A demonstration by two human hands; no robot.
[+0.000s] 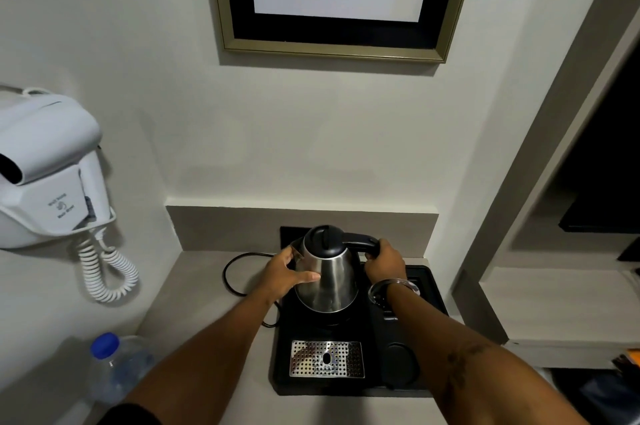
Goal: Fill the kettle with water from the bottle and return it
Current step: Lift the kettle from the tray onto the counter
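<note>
A steel kettle with a black lid and handle stands on the black tray on the counter. My right hand is closed around the kettle's black handle at the right. My left hand rests against the kettle's left side, near the spout, thumb across the steel body. A clear water bottle with a blue cap stands at the counter's near left, apart from both hands. The kettle's lid is closed.
The tray has a perforated metal drip grate in front and a glass behind my right wrist. A black power cord loops left of the tray. A wall hair dryer with coiled cord hangs at left. Shelves stand at right.
</note>
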